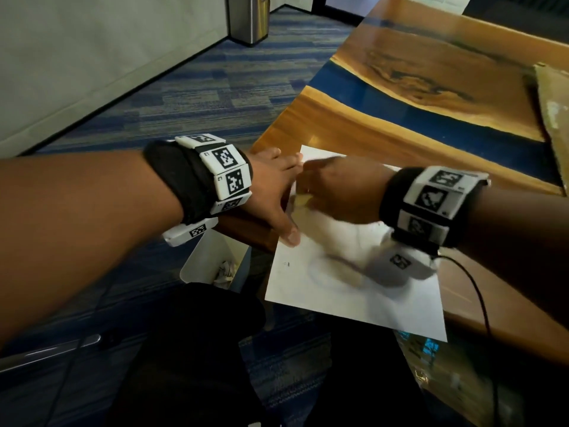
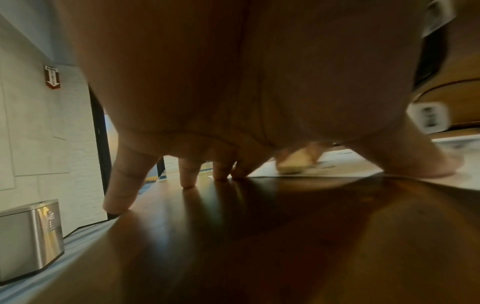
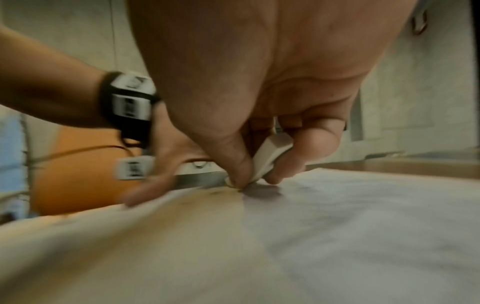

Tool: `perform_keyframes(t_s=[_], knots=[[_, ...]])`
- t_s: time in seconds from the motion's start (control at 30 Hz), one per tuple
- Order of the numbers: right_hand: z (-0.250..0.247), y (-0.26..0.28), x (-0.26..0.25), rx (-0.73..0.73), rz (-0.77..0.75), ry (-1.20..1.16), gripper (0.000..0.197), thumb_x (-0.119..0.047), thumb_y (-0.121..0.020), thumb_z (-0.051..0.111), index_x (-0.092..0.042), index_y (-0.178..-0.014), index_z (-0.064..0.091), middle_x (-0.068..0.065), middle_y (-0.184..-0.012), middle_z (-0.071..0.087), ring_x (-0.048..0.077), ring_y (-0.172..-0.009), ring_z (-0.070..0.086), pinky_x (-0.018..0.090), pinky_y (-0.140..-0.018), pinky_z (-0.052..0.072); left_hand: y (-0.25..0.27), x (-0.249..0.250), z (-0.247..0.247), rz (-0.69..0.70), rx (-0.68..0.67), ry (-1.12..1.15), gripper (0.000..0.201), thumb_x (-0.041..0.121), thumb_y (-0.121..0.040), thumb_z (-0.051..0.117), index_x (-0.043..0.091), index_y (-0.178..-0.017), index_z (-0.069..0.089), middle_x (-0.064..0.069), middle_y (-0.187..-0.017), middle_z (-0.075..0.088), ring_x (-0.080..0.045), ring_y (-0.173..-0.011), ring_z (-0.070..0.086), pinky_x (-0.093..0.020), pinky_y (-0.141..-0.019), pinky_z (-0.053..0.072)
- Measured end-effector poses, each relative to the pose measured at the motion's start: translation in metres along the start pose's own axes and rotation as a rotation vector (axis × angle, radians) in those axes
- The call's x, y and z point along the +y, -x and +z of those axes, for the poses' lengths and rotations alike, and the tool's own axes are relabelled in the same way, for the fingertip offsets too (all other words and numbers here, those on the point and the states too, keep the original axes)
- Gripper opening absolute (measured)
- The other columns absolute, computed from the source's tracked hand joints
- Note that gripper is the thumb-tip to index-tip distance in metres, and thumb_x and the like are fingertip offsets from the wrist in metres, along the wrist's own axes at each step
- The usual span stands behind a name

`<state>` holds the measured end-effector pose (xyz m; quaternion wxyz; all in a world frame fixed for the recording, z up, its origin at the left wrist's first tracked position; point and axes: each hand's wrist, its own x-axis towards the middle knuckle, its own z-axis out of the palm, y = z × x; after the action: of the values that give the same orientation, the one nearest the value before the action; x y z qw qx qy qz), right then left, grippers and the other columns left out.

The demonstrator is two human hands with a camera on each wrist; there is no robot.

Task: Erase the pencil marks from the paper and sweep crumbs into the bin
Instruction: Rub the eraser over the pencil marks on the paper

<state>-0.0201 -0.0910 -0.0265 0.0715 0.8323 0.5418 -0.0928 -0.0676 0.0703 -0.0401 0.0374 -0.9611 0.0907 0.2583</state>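
A white sheet of paper [image 1: 354, 291] with faint grey pencil marks [image 1: 326, 269] lies flat on the glossy wood-and-blue-resin table [image 1: 400, 124], its near corner overhanging the edge. The right hand [image 1: 341, 189] pinches a small whitish block eraser [image 3: 270, 156] between thumb and curled fingers, tip on the sheet (the right wrist view shows this; the head view blurs it). Just beside it, the left hand [image 1: 274, 192] presses straight, spread fingers [image 2: 119, 185] on wood and paper's edge, above a white bin [image 1: 212, 260] holding crumpled scraps.
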Motion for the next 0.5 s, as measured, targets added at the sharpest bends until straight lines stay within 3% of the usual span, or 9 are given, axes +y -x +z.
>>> perform_keyframes(t_s=[0.07,0.1,0.23,0.3,0.37,0.4,0.5], knots=[[-0.003,-0.006,0.016,0.031,0.168,0.062,0.027,-0.029,-0.098,0.052,-0.023,-0.123,0.059,-0.004,-0.112,0.056,0.014,-0.087,0.052,0.031,-0.073,0.051,-0.003,-0.004,0.004,-0.016,0.011,-0.016,0.145,0.098,-0.047,0.053,0.027,-0.160,-0.005,0.007,-0.168,-0.010,-0.031,-0.154,-0.003,-0.062,-0.115,0.019],[-0.001,-0.006,0.018,0.034,0.161,0.063,0.026,-0.028,-0.098,0.052,-0.022,-0.123,0.058,-0.003,-0.114,0.057,0.014,-0.087,0.051,0.030,-0.073,0.049,-0.001,-0.004,0.004,-0.017,0.010,-0.019,0.143,0.097,-0.050,0.054,0.027,-0.160,-0.004,0.008,-0.168,-0.010,-0.031,-0.154,-0.002,-0.062,-0.115,0.020],[0.004,0.006,-0.008,-0.037,-0.152,-0.032,0.030,-0.029,-0.097,0.054,-0.027,-0.127,0.058,-0.008,-0.114,0.050,0.014,-0.093,0.051,0.028,-0.079,0.043,0.001,-0.002,0.001,0.004,0.003,0.007,0.135,0.092,-0.055,0.060,0.035,-0.159,-0.002,0.006,-0.168,-0.011,-0.032,-0.153,-0.006,-0.062,-0.116,0.015],[0.002,-0.003,0.007,-0.015,-0.046,0.025,0.031,-0.029,-0.097,0.054,-0.026,-0.127,0.058,-0.009,-0.113,0.050,0.016,-0.098,0.056,0.027,-0.078,0.044,-0.001,-0.003,0.002,-0.006,0.013,-0.013,0.138,0.094,-0.054,0.058,0.031,-0.160,-0.003,0.007,-0.168,-0.010,-0.031,-0.153,-0.002,-0.061,-0.115,0.020],[0.000,-0.010,0.022,0.041,0.123,0.079,0.027,-0.029,-0.097,0.053,-0.023,-0.123,0.059,-0.006,-0.109,0.053,0.019,-0.091,0.057,0.031,-0.073,0.050,-0.003,-0.004,0.004,-0.016,0.024,-0.037,0.141,0.097,-0.053,0.055,0.026,-0.160,-0.004,0.009,-0.167,-0.010,-0.030,-0.153,0.000,-0.060,-0.114,0.023],[0.001,-0.010,0.024,0.049,0.136,0.088,0.026,-0.029,-0.097,0.053,-0.022,-0.121,0.058,-0.004,-0.110,0.055,0.018,-0.087,0.055,0.033,-0.072,0.051,-0.003,-0.005,0.004,-0.013,0.021,-0.034,0.141,0.098,-0.052,0.055,0.028,-0.160,-0.004,0.010,-0.167,-0.011,-0.030,-0.153,0.000,-0.061,-0.114,0.023],[0.001,0.003,-0.002,-0.008,-0.080,0.025,0.030,-0.028,-0.097,0.054,-0.025,-0.126,0.057,-0.004,-0.123,0.054,0.018,-0.092,0.055,0.031,-0.076,0.049,-0.005,-0.007,0.004,0.017,-0.004,0.018,0.140,0.101,-0.044,0.054,0.043,-0.157,-0.003,0.009,-0.167,-0.012,-0.032,-0.153,-0.005,-0.065,-0.114,0.017]])
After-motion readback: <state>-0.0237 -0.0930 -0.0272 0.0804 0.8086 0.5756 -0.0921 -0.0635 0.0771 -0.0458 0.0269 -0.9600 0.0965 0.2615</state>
